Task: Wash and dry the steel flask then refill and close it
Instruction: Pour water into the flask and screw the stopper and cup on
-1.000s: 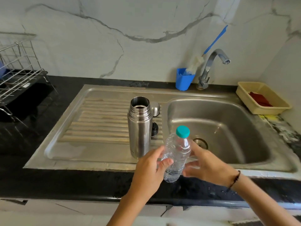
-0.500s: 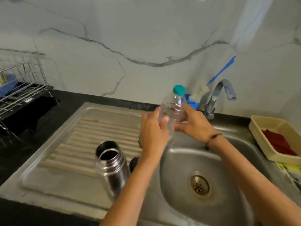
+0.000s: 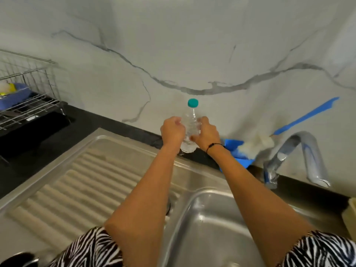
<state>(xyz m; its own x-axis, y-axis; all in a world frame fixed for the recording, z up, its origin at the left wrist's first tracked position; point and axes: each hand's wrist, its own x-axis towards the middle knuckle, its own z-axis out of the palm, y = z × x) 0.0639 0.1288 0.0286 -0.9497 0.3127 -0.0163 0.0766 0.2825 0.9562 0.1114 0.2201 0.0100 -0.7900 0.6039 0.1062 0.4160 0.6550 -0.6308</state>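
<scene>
**Steel flask at the frame's edge, water bottle held in both hands**

The steel flask [image 3: 23, 259] shows only as a dark, round sliver with a steel glint at 7 o'clock, on the near end of the drainboard [image 3: 77, 185]. So little of it is in view that I cannot tell which way its mouth points or how its long axis runs. A wire dish rack [image 3: 28, 105] stands at 9 o'clock on the black counter.

Just above centre, the left hand [image 3: 172, 130] curls round the left side of a clear plastic bottle [image 3: 190, 120]. The right hand [image 3: 207, 132] wraps the other side, its thumb low on the front. The bottle stands nearly upright with its long axis close to vertical. Its teal cap [image 3: 192, 103] is screwed on and points to 12 o'clock, and its base is over the back strip of counter. I cannot tell whether the base touches the counter.

At 3 o'clock are a blue holder [image 3: 234, 145], a brush [image 3: 254, 144] and the tap [image 3: 300, 151]. The basin [image 3: 212, 218] lies at 5 o'clock.

This looks like the refill stage, with nothing poured yet. To do it well:
- The thin plastic will buckle, so one hand should hold the body lightly while the other moves up to twist the cap.
- The bottle should stay upright until it is open.
- It should come back towards 7 o'clock, over the flask, before it is tipped, because the two are well apart.
</scene>
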